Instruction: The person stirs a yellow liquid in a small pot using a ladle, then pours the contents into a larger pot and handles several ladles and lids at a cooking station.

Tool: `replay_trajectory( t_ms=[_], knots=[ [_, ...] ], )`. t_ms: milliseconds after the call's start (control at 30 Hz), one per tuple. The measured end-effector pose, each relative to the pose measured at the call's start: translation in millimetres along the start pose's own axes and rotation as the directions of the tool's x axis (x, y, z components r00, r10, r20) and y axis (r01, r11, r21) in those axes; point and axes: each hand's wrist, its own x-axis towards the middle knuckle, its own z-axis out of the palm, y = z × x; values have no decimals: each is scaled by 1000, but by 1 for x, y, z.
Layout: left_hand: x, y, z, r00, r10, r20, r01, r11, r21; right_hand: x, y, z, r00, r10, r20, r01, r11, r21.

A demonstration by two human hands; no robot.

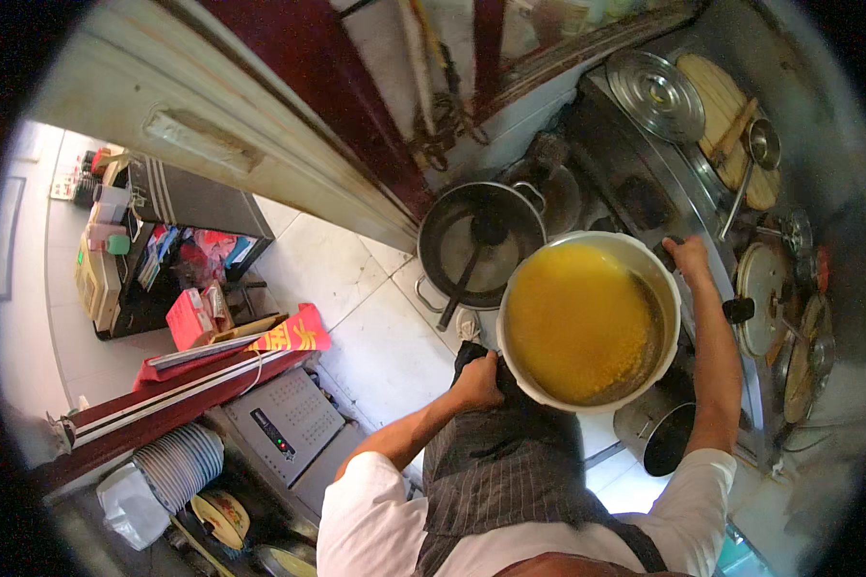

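A large pale metal pot (648,258) with black handles is held between my two hands in front of my body. Yellow grains (587,332) sit under cloudy yellow liquid inside it, some piled toward the near right side. My left hand (479,383) is closed at the pot's left handle, whose black end shows beside the fingers. On the far right side, my right hand (688,258) grips the other handle. Just left of the pot stands a dark two-handled wok-like pan (440,236), with a black ladle (460,287) resting in it.
A stove counter (635,183) runs along the right, carrying a round metal lid (654,96). Ladles and lids line the wall side. Below the held pot is a deep metal pot (669,442). At lower left are stacked plates (178,466) and a grey panelled appliance (284,423).
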Motion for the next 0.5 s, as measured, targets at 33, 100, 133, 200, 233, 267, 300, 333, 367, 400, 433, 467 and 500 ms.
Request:
replay_trajectory(
  t_ms=[33,100,133,200,233,267,300,333,367,400,433,467,500],
  knots=[
    [-1,-7,-4,999,-11,33,11,1000,-6,-10,-18,0,1000,31,-2,-32,999,-37],
    [1,-20,-12,996,-21,83,23,1000,-15,-2,-27,17,986,-118,-121,92,975,-203],
    [4,-26,-17,997,4,82,0,999,-44,3,-44,16,995,-71,-71,52,970,-239],
    [6,-36,-23,995,19,100,-8,994,-110,4,-70,14,1000,-11,13,14,958,-285],
    [5,-40,-26,993,-1,120,16,992,-127,-7,-92,9,999,-3,54,18,957,-289],
    [6,-43,-27,990,-20,141,40,989,-144,-12,-108,8,995,7,95,22,956,-294],
    [7,-47,-30,986,-38,163,64,985,-161,-5,-112,16,995,-9,101,39,953,-299],
    [5,-43,-40,985,-26,172,55,985,-166,3,-117,20,995,-25,101,55,950,-307],
    [7,-51,-37,988,2,151,25,984,-174,9,-121,24,994,-40,100,70,946,-315],
    [12,-62,-30,991,29,131,-5,984,-180,14,-124,28,996,-29,85,55,942,-330],
    [13,-63,-30,992,56,110,-34,981,-191,14,-130,28,997,-19,71,42,937,-347],
    [14,-65,-30,991,67,118,-42,978,-202,15,-136,29,998,-8,57,29,931,-365],
    [16,-67,-31,989,78,127,-50,976,-214,16,-139,31,998,-54,36,64,918,-392]
  ],
)
